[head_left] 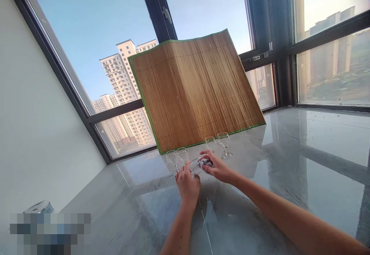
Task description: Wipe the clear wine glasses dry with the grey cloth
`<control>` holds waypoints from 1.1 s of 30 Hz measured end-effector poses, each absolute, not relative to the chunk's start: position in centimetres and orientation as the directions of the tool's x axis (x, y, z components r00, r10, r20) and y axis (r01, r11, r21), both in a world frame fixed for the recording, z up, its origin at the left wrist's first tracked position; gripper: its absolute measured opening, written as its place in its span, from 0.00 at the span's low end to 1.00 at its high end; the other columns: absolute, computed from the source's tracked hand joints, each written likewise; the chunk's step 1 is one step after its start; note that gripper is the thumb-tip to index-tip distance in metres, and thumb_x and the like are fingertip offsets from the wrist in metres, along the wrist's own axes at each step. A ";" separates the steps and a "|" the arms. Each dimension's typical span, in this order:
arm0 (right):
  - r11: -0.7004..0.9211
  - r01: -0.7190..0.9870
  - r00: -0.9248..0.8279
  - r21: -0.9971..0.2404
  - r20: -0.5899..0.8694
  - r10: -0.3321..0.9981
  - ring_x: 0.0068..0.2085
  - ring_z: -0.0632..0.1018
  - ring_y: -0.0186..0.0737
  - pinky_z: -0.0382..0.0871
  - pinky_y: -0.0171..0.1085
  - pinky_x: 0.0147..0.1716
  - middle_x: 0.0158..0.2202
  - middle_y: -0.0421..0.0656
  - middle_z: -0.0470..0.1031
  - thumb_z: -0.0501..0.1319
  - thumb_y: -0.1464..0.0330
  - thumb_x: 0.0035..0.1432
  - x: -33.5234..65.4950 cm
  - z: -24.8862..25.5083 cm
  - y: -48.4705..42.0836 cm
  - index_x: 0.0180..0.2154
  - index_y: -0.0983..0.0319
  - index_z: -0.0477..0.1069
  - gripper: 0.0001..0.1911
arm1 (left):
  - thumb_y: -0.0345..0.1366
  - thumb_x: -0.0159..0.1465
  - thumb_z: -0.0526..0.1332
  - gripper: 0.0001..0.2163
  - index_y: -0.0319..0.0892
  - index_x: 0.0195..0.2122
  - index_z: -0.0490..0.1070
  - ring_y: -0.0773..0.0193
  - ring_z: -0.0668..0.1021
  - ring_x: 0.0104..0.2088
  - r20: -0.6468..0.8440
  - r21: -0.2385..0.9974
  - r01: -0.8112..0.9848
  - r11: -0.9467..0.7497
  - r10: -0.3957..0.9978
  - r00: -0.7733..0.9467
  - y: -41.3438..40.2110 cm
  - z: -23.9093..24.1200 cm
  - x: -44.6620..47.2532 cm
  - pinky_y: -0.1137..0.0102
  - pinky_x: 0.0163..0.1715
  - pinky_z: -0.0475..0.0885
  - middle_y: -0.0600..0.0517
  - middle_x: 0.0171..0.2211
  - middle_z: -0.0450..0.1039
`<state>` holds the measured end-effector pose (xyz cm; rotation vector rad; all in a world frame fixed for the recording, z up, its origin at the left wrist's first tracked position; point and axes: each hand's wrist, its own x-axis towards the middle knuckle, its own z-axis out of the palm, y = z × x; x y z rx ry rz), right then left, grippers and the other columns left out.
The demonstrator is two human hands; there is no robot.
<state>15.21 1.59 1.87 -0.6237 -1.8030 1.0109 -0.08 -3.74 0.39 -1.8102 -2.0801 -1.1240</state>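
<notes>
I hold a glass [195,167] lying on its side just in front of the bamboo mat [196,93], which leans against the window. My left hand [187,183] is closed around the glass's near end, and the fingers of my right hand [218,168] are curled over a grey cloth [206,163] pressed at the glass's far end. Four more glasses stand upright along the mat's lower edge: two [177,156] close together just left of my hands, and two [219,143] just right of them, almost touching the mat. The tabletop [318,162] is glossy grey stone; right of the mat it runs wide and bare to the window frame. Left of the mat it narrows toward a white wall [34,124]. Nearer me than the mat, the stone under my forearms is bare.
</notes>
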 end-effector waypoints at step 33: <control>0.589 0.507 -0.198 -0.630 0.580 0.790 0.35 0.77 0.43 0.70 0.39 0.36 0.34 0.44 0.76 0.56 0.76 0.51 17.3 2.9 3.3 0.56 0.60 0.57 0.29 | 0.27 0.53 0.58 0.22 0.45 0.50 0.70 0.57 0.75 0.38 0.549 0.528 0.824 -0.204 0.822 -0.148 -2.8 -0.2 0.8 0.63 0.43 0.65 0.51 0.34 0.74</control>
